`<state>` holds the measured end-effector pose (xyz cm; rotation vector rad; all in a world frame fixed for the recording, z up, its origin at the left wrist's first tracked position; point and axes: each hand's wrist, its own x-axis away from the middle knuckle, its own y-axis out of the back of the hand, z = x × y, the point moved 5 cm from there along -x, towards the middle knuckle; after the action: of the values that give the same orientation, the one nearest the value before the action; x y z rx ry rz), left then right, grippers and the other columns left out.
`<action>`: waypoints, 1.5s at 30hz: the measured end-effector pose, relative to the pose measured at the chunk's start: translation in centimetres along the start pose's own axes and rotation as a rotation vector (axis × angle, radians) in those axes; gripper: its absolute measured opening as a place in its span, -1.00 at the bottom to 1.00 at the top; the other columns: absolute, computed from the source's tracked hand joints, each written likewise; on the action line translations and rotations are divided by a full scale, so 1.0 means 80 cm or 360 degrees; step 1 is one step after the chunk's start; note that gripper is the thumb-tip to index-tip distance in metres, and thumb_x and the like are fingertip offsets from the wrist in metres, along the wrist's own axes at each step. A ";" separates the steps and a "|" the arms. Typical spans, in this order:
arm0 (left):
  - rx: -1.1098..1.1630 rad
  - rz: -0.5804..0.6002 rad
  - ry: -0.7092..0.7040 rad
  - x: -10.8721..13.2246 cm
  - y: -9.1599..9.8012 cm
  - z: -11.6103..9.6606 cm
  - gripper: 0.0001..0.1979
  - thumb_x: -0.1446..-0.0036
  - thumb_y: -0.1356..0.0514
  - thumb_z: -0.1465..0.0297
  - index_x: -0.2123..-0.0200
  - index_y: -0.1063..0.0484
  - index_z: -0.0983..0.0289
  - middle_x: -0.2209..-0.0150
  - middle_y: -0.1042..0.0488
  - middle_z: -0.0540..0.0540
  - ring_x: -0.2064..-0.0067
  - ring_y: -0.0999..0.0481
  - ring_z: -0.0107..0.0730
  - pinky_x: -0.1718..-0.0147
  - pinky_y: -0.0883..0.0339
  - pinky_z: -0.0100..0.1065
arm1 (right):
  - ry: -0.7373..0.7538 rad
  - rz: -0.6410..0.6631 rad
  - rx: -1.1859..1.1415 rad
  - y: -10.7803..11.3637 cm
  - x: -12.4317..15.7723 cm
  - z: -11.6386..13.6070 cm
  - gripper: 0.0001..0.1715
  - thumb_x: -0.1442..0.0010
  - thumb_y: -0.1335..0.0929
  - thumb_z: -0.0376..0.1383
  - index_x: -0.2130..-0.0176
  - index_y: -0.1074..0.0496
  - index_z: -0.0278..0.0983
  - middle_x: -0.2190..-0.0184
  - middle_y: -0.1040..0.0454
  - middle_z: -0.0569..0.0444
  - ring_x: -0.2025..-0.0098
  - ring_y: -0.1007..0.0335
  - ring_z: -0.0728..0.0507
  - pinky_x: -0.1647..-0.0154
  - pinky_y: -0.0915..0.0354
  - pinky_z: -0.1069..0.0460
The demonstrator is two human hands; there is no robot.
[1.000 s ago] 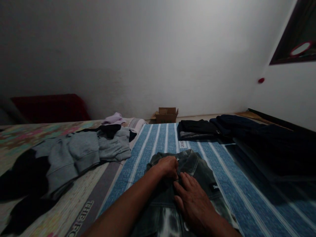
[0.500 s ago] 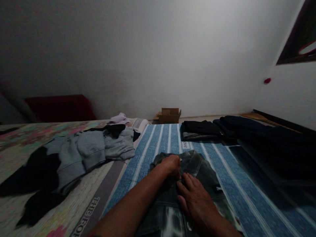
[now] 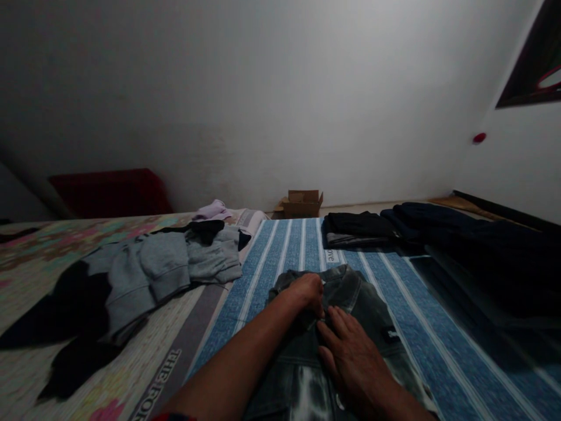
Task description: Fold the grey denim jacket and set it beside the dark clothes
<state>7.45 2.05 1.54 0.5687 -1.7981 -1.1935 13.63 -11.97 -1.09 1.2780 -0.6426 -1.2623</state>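
Observation:
A dark grey-green denim garment with a collar and pale faded patches lies on the blue striped cloth. My left hand is closed on the garment near its front opening, just below the collar. Right beside it, my right hand lies flat over the front, fingers stretched out and pointing up toward my left hand. My forearms cover parts of the garment's lower half.
Grey and black clothes lie in a heap at the left on the flowered sheet. Folded dark clothes and a larger dark pile are at the right. An open cardboard box stands by the wall.
The view has shifted slightly, so the scene sits a little differently in the frame. Both hands keep nearly the same place on the garment.

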 end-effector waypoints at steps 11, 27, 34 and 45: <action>-0.0002 0.0102 0.0031 -0.008 -0.002 -0.001 -0.71 0.34 -0.45 0.42 0.69 -0.33 0.25 0.71 -0.27 -0.11 0.40 -0.48 -0.29 0.32 -0.31 -0.38 | -0.0030 -0.0030 -0.0004 -0.003 0.001 -0.002 -0.53 -0.33 -0.19 -0.12 -0.13 -0.37 -0.21 -0.22 -0.24 -0.16 -0.28 -0.08 -0.31 -0.25 -0.12 -0.22; 0.0037 -0.0017 0.0020 0.002 -0.004 0.002 -0.78 0.31 -0.43 0.38 0.63 -0.42 0.26 0.63 -0.37 -0.08 0.43 -0.45 -0.36 0.41 -0.25 -0.42 | -0.0040 0.0035 -0.0006 -0.005 -0.002 -0.002 -0.55 -0.32 -0.22 -0.14 -0.13 -0.38 -0.21 -0.23 -0.23 -0.16 -0.29 -0.06 -0.31 -0.27 -0.07 -0.21; 0.0089 -0.0022 0.0027 -0.006 -0.005 0.003 -0.76 0.39 -0.44 0.42 0.68 -0.41 0.26 0.66 -0.35 -0.07 0.42 -0.46 -0.31 0.39 -0.27 -0.38 | -0.0028 -0.0048 -0.0008 -0.006 0.001 -0.003 -0.56 -0.32 -0.22 -0.14 -0.12 -0.37 -0.19 -0.22 -0.24 -0.13 -0.28 -0.08 -0.29 -0.26 -0.10 -0.20; 0.0025 -0.0044 0.0032 -0.006 -0.005 0.002 -0.79 0.38 -0.44 0.41 0.66 -0.44 0.25 0.65 -0.37 -0.07 0.42 -0.46 -0.33 0.42 -0.28 -0.43 | -0.0009 -0.0075 0.0007 -0.009 0.003 -0.004 -0.56 -0.33 -0.21 -0.13 -0.12 -0.37 -0.20 -0.21 -0.25 -0.12 -0.28 -0.08 -0.28 -0.26 -0.09 -0.19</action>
<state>7.52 2.30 1.00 0.6146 -1.7895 -1.1893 13.76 -11.94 -1.92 1.3006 -0.6226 -1.3042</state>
